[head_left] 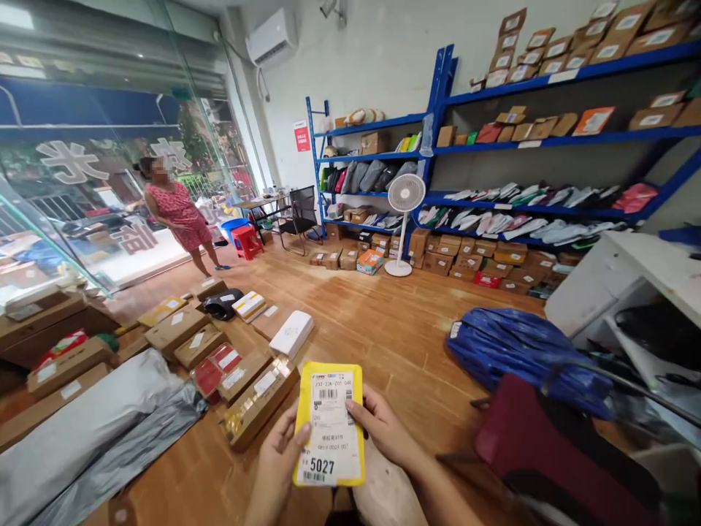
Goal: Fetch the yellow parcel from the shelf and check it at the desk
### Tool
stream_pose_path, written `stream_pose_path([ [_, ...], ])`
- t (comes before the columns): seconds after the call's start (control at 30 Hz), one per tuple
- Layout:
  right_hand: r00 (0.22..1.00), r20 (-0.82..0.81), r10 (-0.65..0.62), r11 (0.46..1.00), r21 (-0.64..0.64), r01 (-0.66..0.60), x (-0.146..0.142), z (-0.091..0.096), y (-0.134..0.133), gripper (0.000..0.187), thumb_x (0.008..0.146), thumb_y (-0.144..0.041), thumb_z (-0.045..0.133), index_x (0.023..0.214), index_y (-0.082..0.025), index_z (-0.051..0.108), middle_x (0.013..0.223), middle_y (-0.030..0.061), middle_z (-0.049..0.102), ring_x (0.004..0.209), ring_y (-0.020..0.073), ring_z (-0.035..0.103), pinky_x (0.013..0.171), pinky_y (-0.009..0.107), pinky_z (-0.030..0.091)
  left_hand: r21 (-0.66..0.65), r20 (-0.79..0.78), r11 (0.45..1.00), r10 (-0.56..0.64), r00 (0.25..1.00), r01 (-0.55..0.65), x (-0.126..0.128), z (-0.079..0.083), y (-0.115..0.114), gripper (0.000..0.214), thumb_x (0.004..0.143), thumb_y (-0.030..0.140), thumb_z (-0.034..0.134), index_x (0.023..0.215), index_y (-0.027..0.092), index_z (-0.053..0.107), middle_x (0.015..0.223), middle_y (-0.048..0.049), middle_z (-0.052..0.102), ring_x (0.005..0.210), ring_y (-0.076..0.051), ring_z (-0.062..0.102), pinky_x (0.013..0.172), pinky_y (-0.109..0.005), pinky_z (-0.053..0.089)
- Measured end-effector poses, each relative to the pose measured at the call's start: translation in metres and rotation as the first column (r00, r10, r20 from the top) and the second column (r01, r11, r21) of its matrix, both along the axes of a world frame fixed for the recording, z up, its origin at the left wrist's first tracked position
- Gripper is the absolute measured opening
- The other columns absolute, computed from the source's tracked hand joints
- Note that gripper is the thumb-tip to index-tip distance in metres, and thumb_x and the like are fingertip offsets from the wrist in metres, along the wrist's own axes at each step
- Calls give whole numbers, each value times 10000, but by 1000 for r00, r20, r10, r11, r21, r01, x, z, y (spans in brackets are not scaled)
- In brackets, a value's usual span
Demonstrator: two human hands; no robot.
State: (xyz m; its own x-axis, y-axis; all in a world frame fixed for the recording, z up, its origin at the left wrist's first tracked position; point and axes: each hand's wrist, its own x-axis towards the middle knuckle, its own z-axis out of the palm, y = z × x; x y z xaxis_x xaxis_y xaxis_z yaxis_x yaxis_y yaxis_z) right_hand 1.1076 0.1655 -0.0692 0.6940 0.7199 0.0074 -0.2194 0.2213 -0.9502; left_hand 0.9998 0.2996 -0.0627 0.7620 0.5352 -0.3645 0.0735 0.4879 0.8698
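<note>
A yellow padded mailer (pixel 357 438) with a white shipping label faces me, upright between both hands at the bottom centre. The label carries barcodes and the large number 5027. My left hand (pixel 282 453) grips the mailer's left edge, its thumb lying over the label. On the other side, my right hand (pixel 383 424) pinches the upper right edge with the thumb on the front. The fingers behind the mailer are mostly hidden. Left of the hands lies a long carton (pixel 260 402) with clear tape, and a white box (pixel 292 334) rests beyond it.
Several parcels and a long grey-wrapped package (pixel 109 424) cover the left floor. Blue shelves (pixel 531 142) full of parcels line the back wall, behind a white fan (pixel 406 219). A blue bag (pixel 509 351) and maroon chair (pixel 548 446) stand right. Someone in red (pixel 178 212) stands near the glass.
</note>
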Motion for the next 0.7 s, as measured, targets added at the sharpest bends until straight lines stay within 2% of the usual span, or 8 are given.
stream_pose_path([
  [0.07, 1000, -8, -6, 1000, -9, 6, 44, 1, 29, 493, 746, -621, 618, 964, -179, 597, 964, 69, 679, 820, 183, 619, 776, 338, 496, 56, -37, 995, -82, 996, 84, 52, 7, 27, 662, 464, 510, 867, 947, 110, 656, 930, -150, 722, 838, -298, 686, 737, -365, 564],
  [0.13, 999, -15, -50, 999, -13, 50, 86, 3, 54, 481, 783, -607, 586, 1002, -179, 584, 1000, 82, 676, 855, 195, 627, 779, 345, 503, 90, -35, 986, -135, 990, 138, 104, 17, 48, 643, 488, 544, 844, 915, 98, 664, 882, -157, 723, 777, -295, 688, 711, -377, 563],
  [0.23, 992, 16, -124, 992, -34, 124, 143, 10, 80, 445, 829, -570, 550, 1039, -178, 579, 1012, 92, 668, 876, 202, 623, 763, 343, 509, 129, 30, 986, -111, 993, 107, 177, 33, 73, 641, 556, 561, 804, 981, 111, 638, 930, -146, 722, 813, -288, 687, 713, -368, 568],
  [0.3, 980, 49, -192, 980, -45, 194, 179, 18, 93, 442, 835, -563, 545, 1040, -175, 594, 1004, 97, 666, 882, 212, 617, 768, 352, 513, 131, 52, 983, -138, 989, 130, 222, 40, 85, 640, 605, 560, 776, 1043, 123, 615, 993, -137, 714, 882, -283, 678, 732, -350, 568],
  [0.4, 941, 26, -337, 941, -5, 337, 235, 27, 110, 433, 829, -560, 554, 1032, -182, 618, 999, 93, 667, 894, 220, 613, 790, 358, 515, 114, 79, 975, -199, 977, 190, 292, 42, 101, 654, 708, 566, 693, 1178, 134, 550, 1079, -126, 693, 999, -278, 647, 798, -340, 559],
  [0.47, 923, 2, -385, 923, 26, 385, 280, 29, 120, 420, 824, -550, 568, 1032, -189, 621, 1014, 87, 669, 905, 217, 614, 791, 342, 515, 141, 101, 968, -222, 970, 207, 342, 40, 112, 669, 753, 571, 643, 1234, 127, 507, 1096, -127, 685, 1051, -280, 626, 824, -339, 552],
  [0.6, 936, 13, -352, 935, 36, 352, 388, 25, 140, 424, 837, -538, 561, 1073, -187, 592, 1069, 95, 663, 948, 219, 612, 796, 328, 513, 207, 131, 947, -275, 953, 245, 453, 37, 138, 652, 761, 562, 639, 1224, 117, 522, 1112, -142, 677, 1058, -307, 621, 807, -362, 558],
  [0.7, 956, 12, -293, 954, 71, 292, 474, 26, 164, 436, 847, -538, 545, 1098, -182, 569, 1091, 102, 661, 977, 224, 611, 808, 338, 512, 198, 149, 945, -291, 945, 260, 536, 41, 166, 657, 736, 579, 659, 1196, 123, 549, 1141, -150, 667, 1024, -311, 636, 796, -373, 560],
])
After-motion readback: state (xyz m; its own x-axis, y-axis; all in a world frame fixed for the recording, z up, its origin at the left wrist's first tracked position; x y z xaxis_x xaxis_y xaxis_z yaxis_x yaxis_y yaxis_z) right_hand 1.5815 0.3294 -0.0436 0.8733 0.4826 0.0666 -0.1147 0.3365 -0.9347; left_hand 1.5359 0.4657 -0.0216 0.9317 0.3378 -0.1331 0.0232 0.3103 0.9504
